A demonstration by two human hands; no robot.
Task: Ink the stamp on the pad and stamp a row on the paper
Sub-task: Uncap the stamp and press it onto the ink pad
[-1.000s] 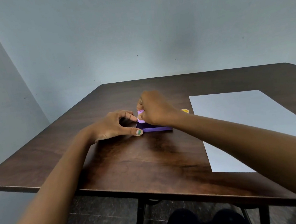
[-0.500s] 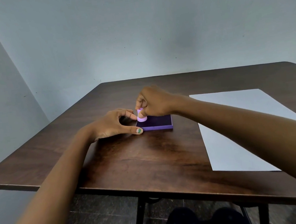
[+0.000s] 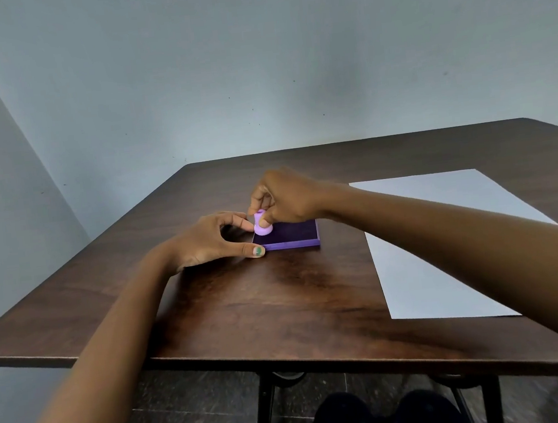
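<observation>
A small lilac stamp stands on the left part of a purple ink pad in the middle of the table. My right hand pinches the stamp's top from above. My left hand rests on the table beside the pad, with thumb and forefinger touching its left edge. A blank white sheet of paper lies to the right of the pad, partly covered by my right forearm.
The dark wooden table has its front edge close to me and its left edge near the grey wall. My knees and the table legs show below the front edge.
My right hand has lifted and turned a little, so more of the stamp and pad shows. A small yellow object seen behind the pad a second ago is now hidden. My left hand has stayed put.
</observation>
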